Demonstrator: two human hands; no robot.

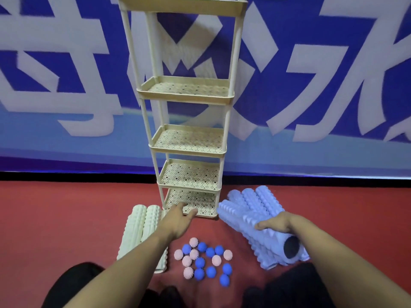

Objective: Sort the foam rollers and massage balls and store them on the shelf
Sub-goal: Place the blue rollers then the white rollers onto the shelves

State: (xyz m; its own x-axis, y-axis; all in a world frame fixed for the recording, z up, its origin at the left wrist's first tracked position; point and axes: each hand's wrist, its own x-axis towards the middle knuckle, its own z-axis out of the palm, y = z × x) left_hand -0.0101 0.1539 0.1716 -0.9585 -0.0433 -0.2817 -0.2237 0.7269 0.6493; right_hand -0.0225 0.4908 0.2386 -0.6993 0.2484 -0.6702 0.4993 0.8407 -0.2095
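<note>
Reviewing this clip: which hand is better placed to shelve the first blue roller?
Right. The right hand already grips a blue roller on the pile; the left hand reaches open toward the shelf's bottom tier, holding nothing.

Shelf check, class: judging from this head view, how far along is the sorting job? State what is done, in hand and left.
Done: nothing stored; every visible tier of the shelf is bare. In hand: the right hand grips a blue roller from the blue pile; the left hand reaches toward the bottom tier, holding nothing. Left: the white rollers, the remaining blue rollers, and the mixed pink and blue balls on the floor.
</note>
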